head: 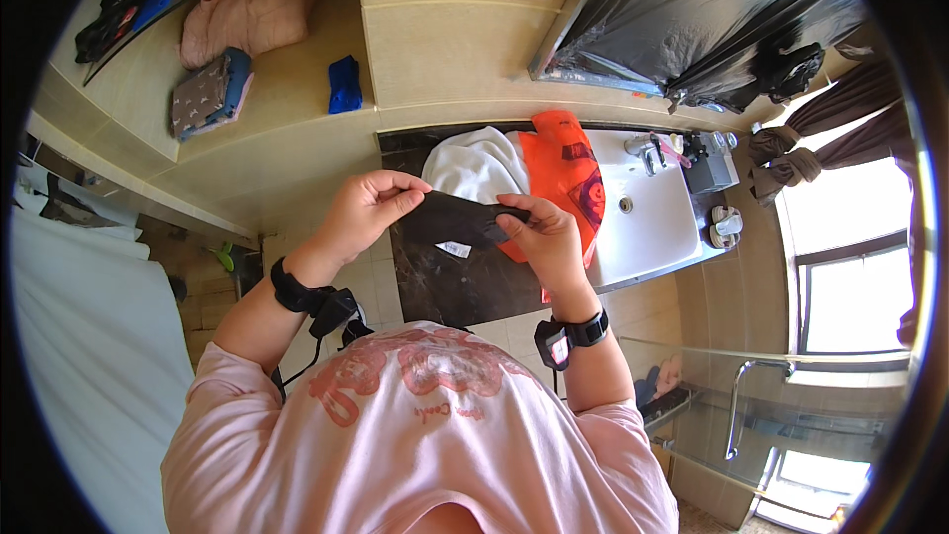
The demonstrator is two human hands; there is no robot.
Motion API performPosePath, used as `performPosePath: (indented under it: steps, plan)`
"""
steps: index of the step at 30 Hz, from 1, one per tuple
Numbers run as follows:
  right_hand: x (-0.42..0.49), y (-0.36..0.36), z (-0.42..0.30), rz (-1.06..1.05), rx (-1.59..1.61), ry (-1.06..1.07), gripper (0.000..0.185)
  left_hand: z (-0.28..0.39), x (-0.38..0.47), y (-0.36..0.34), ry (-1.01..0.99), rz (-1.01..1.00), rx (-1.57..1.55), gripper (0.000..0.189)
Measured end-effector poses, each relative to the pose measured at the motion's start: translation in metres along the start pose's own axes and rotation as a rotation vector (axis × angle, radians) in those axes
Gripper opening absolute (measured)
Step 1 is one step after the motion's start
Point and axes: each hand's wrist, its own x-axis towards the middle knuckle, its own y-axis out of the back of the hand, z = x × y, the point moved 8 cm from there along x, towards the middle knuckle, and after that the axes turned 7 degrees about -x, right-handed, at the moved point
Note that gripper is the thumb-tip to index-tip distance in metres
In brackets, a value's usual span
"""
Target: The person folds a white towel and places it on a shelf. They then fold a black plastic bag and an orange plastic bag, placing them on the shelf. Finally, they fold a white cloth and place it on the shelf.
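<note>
A small dark cloth item (461,219), perhaps a sock, is stretched sideways between my two hands above the dark stone counter (437,282). My left hand (374,208) pinches one end between thumb and fingers. At the other end, my right hand (543,233) grips the fabric. Behind the cloth, a white towel-like cloth (478,159) lies bunched on the counter. An orange-red plastic bag (567,178) with dark print rests beside it and overlaps the edge of the white washbasin (652,230). A small white tag or paper (454,249) shows just below the dark cloth.
A chrome faucet (650,156) and a grey box (710,167) stand at the basin's far right. Folded clothes (207,96), a pink bundle (248,15) and a blue folded cloth (345,85) lie on the left shelf. A glass door with a metal handle (734,408) is at lower right.
</note>
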Motion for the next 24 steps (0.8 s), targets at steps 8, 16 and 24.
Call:
performPosePath:
  steps: [8, 16, 24]
  plan:
    - [0.006, -0.073, -0.060, 0.042, 0.047, 0.073, 0.032, 0.068, -0.023, 0.070, -0.139, -0.008, 0.193, 0.023]
    - [0.013, -0.104, -0.110, 0.148, -0.352, 0.231, 0.030, 0.111, -0.036, 0.109, -0.417, 0.098, 0.444, 0.022]
    - [0.014, -0.117, -0.148, 0.242, -0.656, 0.416, 0.018, 0.151, -0.050, 0.119, -0.633, 0.200, 0.653, 0.015]
